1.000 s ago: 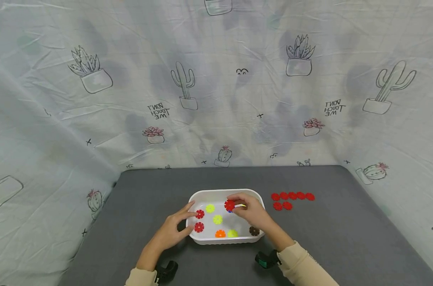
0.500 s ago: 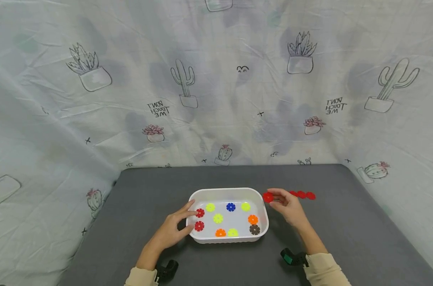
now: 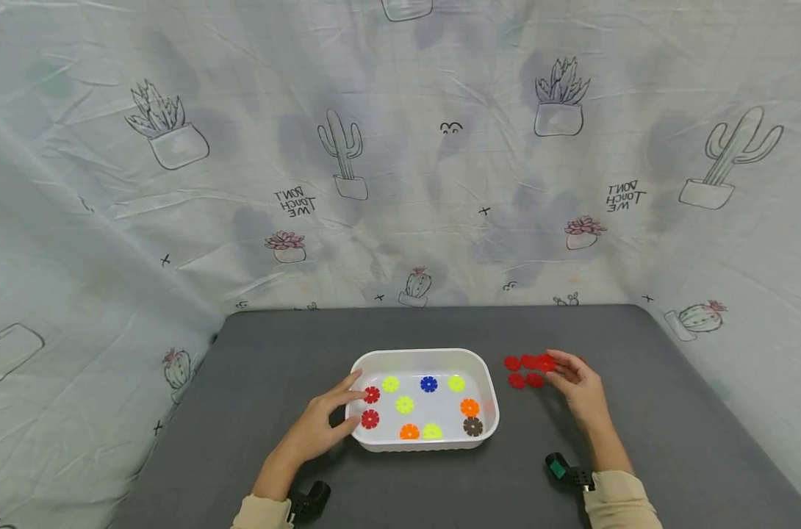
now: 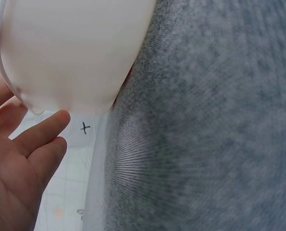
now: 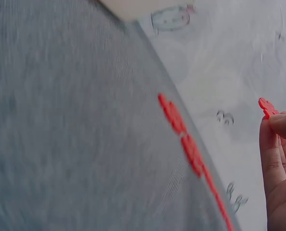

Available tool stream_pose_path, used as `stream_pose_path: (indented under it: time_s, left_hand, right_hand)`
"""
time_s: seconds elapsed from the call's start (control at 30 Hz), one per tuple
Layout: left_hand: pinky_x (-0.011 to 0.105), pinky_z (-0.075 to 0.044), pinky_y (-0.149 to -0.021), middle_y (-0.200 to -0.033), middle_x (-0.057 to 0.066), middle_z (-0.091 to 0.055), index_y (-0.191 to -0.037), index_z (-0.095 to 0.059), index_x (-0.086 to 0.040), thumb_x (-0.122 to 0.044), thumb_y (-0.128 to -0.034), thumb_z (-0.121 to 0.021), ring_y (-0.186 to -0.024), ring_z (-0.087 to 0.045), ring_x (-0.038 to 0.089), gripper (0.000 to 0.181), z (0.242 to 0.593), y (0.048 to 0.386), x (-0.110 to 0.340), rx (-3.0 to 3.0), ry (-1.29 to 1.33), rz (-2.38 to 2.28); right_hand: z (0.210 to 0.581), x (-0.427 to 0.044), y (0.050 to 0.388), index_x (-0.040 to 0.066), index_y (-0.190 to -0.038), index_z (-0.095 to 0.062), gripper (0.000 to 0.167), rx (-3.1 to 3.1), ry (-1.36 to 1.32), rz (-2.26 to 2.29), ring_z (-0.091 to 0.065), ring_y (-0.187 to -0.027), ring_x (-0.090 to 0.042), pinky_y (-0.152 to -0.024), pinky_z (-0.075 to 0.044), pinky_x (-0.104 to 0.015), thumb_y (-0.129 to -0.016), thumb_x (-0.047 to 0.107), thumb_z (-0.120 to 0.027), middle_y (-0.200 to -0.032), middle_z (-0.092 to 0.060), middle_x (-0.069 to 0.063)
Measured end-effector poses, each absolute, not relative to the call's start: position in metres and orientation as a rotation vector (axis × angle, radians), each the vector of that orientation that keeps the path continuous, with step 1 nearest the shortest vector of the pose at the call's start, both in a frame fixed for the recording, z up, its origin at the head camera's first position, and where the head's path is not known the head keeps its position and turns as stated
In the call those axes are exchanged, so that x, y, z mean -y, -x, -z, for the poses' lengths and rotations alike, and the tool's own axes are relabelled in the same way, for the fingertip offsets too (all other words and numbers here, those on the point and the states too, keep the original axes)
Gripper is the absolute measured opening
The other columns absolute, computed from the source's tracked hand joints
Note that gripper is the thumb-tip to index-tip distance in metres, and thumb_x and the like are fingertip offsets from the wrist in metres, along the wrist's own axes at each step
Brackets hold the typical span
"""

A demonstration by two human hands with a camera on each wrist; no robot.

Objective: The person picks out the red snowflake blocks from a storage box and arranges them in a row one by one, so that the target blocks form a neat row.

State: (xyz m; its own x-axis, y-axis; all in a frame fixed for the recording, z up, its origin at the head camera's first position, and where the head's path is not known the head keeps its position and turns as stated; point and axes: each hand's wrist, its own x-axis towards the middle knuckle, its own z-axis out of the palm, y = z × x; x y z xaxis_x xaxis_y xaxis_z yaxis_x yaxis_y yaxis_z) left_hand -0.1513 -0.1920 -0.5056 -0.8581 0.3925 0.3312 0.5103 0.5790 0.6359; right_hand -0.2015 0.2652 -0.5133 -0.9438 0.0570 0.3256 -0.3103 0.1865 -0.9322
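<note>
A white plastic tray (image 3: 407,446) holds notched snowflake discs: red (image 3: 370,419), yellow (image 3: 404,405), orange (image 3: 469,408), blue (image 3: 428,384) and brown (image 3: 472,427). My left hand (image 3: 314,426) rests at the tray's left end, fingers spread, index finger reaching over the rim; in the left wrist view its loose fingers (image 4: 42,132) lie by the tray's outer wall. Between thumb and fingertips my right hand (image 3: 586,393) pinches a red snowflake disc (image 3: 546,363), seen edge-on in the right wrist view, above the back row of red discs (image 3: 512,363), hiding part of it.
Two more red discs (image 3: 526,380) lie in front of that row, right of the tray. Under everything is a grey table cover (image 3: 427,488). A pale cactus-print cloth (image 3: 400,184) hangs behind and at both sides.
My right hand has lifted the red disc out of the tray and carried it right, over the red row. My left hand stays at the tray's left end.
</note>
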Motion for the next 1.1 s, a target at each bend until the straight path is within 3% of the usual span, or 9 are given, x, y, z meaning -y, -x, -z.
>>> stream_pose_path:
  time_s: [0.43,0.5,0.7,0.83,0.93,1.1]
  left_hand:
    - [0.058,-0.037,-0.102,-0.15,0.004,-0.039,-0.121,-0.065,-0.008,-0.019,-0.0868,-0.065,-0.132,-0.044,0.027,0.036,0.504,0.148,0.188,2.691,0.73,1.217]
    - [0.058,-0.037,-0.102,-0.15,0.004,-0.039,-0.121,-0.065,-0.008,-0.019,-0.0866,-0.065,-0.132,-0.045,0.027,0.035,0.504,0.148,0.188,2.689,0.726,1.218]
    - [0.058,-0.037,-0.102,-0.15,0.005,-0.039,-0.12,-0.065,-0.008,-0.02,-0.0872,-0.064,-0.132,-0.044,0.027,0.035,0.505,0.149,0.189,2.682,0.722,1.211]
    - [0.057,-0.038,-0.102,-0.15,0.004,-0.039,-0.12,-0.065,-0.009,-0.021,-0.0873,-0.065,-0.133,-0.044,0.027,0.035,0.505,0.15,0.189,2.678,0.724,1.192]
    - [0.057,-0.038,-0.101,-0.15,0.004,-0.039,-0.12,-0.065,-0.009,-0.021,-0.087,-0.065,-0.133,-0.044,0.027,0.035,0.505,0.151,0.189,2.67,0.725,1.193]
    - [0.057,-0.039,-0.101,-0.15,0.004,-0.04,-0.12,-0.066,-0.009,-0.02,-0.0864,-0.065,-0.132,-0.045,0.027,0.035,0.503,0.153,0.188,2.662,0.729,1.187]
  right_hand:
    - [0.544,-0.283,0.204,-0.008,-0.128,-0.053,0.042,2.307,0.038,-1.702,-0.052,-0.089,0.014,-0.071,-0.044,-0.005,-0.088,0.004,-0.064,-0.101,-0.055,0.031]
    - [0.545,-0.283,0.205,-0.006,-0.127,-0.055,0.04,2.339,0.035,-1.638,-0.051,-0.09,0.015,-0.072,-0.044,-0.004,-0.089,0.002,-0.063,-0.106,-0.057,0.024]
    - [0.544,-0.281,0.209,-0.003,-0.125,-0.057,0.037,2.436,0.051,-1.449,-0.047,-0.089,0.017,-0.071,-0.042,-0.002,-0.089,0.0,-0.06,-0.12,-0.061,-0.022]
    - [0.543,-0.281,0.21,-0.001,-0.125,-0.059,0.037,2.507,0.074,-1.328,-0.051,-0.085,0.015,-0.069,-0.041,-0.001,-0.088,0.002,-0.061,-0.114,-0.063,-0.027]
    - [0.542,-0.28,0.212,-0.001,-0.125,-0.059,0.038,2.543,0.089,-1.28,-0.059,-0.09,0.002,-0.069,-0.039,0.0,-0.088,0.001,-0.061,-0.115,-0.064,-0.025]
    - [0.539,-0.279,0.212,-0.002,-0.128,-0.056,0.04,2.549,0.077,-1.27,-0.059,-0.109,-0.034,-0.073,-0.034,0.004,-0.088,0.0,-0.061,-0.125,-0.057,-0.025]
